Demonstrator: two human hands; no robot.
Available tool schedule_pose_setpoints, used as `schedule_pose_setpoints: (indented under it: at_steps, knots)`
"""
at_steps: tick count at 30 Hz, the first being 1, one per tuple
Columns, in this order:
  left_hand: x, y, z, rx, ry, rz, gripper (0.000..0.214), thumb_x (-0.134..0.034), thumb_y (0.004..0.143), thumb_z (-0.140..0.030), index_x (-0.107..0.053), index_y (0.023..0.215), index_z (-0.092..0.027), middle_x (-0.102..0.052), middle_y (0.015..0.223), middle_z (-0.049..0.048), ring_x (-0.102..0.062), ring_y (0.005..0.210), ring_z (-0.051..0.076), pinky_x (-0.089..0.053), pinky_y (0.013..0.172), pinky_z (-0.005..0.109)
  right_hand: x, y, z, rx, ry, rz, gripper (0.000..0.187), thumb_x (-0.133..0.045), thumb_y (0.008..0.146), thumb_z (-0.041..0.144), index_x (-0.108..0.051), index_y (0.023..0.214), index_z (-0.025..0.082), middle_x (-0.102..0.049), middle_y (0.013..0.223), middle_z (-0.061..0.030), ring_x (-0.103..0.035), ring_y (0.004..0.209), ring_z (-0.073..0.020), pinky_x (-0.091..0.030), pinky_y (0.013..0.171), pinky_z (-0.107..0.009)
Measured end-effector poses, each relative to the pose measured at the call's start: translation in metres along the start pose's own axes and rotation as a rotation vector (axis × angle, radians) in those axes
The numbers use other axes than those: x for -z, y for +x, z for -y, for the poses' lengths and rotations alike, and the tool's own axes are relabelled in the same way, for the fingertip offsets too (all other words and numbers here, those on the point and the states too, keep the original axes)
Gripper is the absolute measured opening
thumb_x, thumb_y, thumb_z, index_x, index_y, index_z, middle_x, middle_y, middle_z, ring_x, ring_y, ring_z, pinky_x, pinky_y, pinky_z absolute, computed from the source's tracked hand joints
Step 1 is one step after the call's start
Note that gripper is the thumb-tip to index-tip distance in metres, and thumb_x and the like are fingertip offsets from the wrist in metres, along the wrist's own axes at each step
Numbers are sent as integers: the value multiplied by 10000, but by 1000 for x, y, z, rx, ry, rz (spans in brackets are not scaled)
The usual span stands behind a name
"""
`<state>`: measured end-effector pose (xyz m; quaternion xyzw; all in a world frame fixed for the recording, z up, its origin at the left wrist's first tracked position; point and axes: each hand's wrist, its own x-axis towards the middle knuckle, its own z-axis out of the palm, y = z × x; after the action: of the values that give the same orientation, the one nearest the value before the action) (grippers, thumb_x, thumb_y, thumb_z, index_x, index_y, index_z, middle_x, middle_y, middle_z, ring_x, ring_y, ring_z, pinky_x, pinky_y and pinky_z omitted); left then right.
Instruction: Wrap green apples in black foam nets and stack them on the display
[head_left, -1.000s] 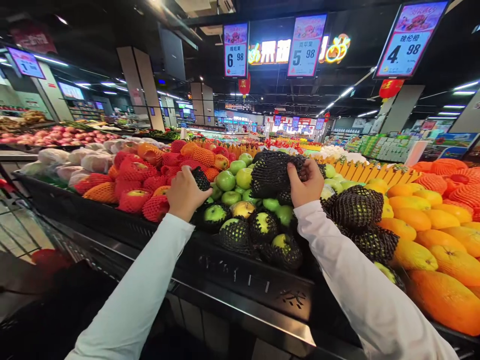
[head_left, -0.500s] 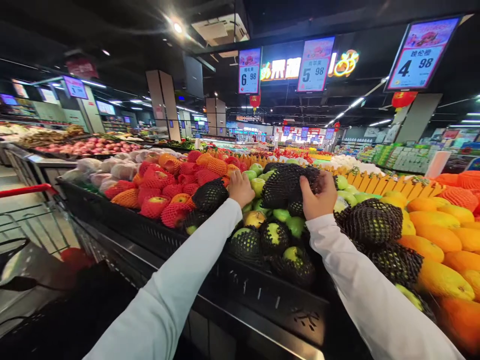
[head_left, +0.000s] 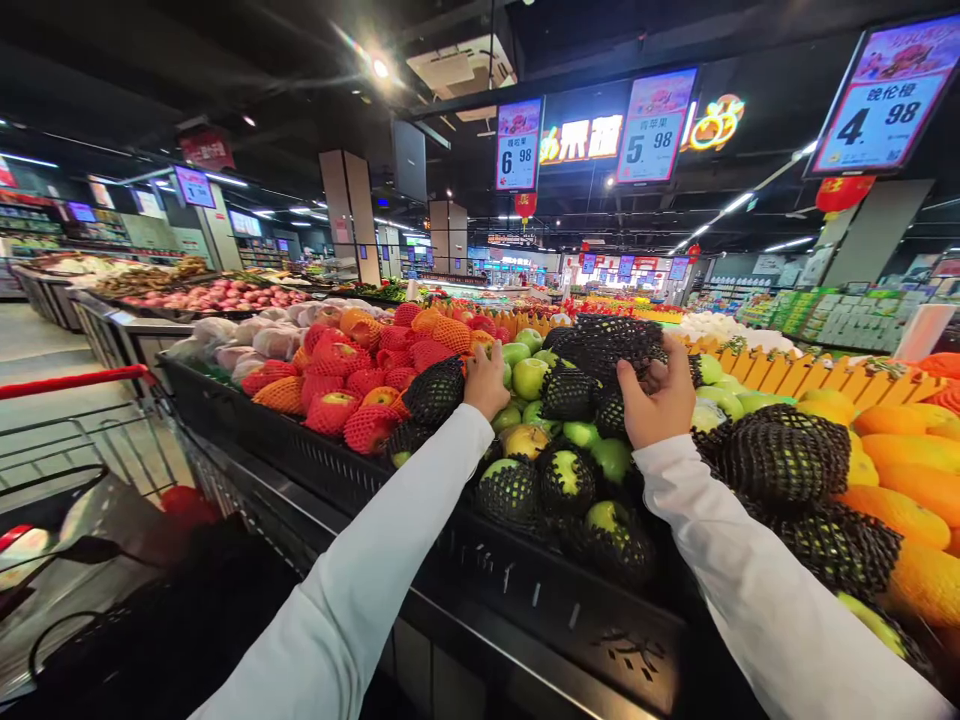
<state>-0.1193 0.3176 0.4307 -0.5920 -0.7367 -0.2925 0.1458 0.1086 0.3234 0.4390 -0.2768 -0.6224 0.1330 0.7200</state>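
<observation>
My left hand [head_left: 487,382] reaches into the pile of green apples [head_left: 531,378], fingers partly spread and touching the side of an apple in a black foam net [head_left: 436,390]; some fingertips are hidden. My right hand [head_left: 661,395] is curled against a black-netted green apple [head_left: 619,345], thumb in front, the other fingers mostly hidden behind. Between the hands lie bare green apples and another black-netted apple [head_left: 567,390]. Nearer to me sit black-netted apples [head_left: 508,488] beside a yellowish apple [head_left: 524,440].
Red-netted apples [head_left: 337,365] fill the left of the black crate [head_left: 517,575]. Oranges [head_left: 900,460] and more black-netted apples [head_left: 784,450] lie to the right. A metal cart [head_left: 75,425] with a red handle stands at left. Price screens [head_left: 655,125] hang overhead.
The view has turned slightly left, so the display appears farther right. The left hand and the netted apple beside it have shifted slightly left over the pile. The right hand stays at the netted apples.
</observation>
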Motion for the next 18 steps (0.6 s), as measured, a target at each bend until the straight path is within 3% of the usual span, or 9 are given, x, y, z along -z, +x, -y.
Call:
schedule_pose_setpoints:
  at_steps: [3,6,9,11,13,15,18]
  knots:
    - [5,0,-1,-7,-176,-193,788,-722,735,-100,-369,1438,-55,-428,1412,266,-424,1372,385,-323,1172,455,0,0,-9,7,-68,3,658,-677,785,396,-497,1380,179,-746,1006,-114,-688,761,-213,-561,726,-388]
    - [10,0,-4,-22,-458,-462,897,-806,689,-171,-329,1445,-100,-428,1421,233,-425,1387,336,-300,1211,434,0,1,-16,43,-128,73,610,-668,776,342,-549,1354,187,-741,1094,-127,-705,887,-246,-572,788,-421]
    - [11,-1,-11,-49,-810,-634,848,-828,672,-342,-398,1375,-143,-487,1383,192,-503,1328,290,-370,1179,408,-1,1,-12,134,-274,356,375,-635,770,235,-696,1136,179,-759,1069,-119,-700,956,-269,-561,863,-451]
    - [6,-2,-17,-56,-1071,-585,797,-780,670,-507,-462,1312,-158,-574,1286,161,-594,1214,285,-458,1099,419,-1,-2,-5,208,-408,649,204,-621,789,182,-748,948,173,-771,990,-119,-698,945,-278,-549,879,-456]
    - [-2,-5,-22,-59,-1291,-439,804,-722,642,-645,-522,1262,-173,-635,1197,136,-641,1131,296,-506,1038,445,-3,-7,2,279,-509,884,153,-624,829,169,-767,883,179,-771,952,-115,-686,954,-276,-534,885,-451]
    - [-10,-10,-26,-109,-1436,-265,816,-670,614,-740,-587,1206,-185,-666,1163,126,-646,1129,317,-508,1039,479,-7,-12,5,336,-565,979,145,-647,861,200,-785,902,202,-763,946,-107,-659,994,-273,-512,902,-451]
    - [-15,-22,-32,-304,-1503,-27,809,-622,614,-809,-647,1148,-202,-678,1197,124,-627,1173,342,-496,1066,495,-12,-17,0,389,-578,1019,129,-692,866,271,-801,929,244,-759,969,-100,-619,1094,-287,-457,990,-496]
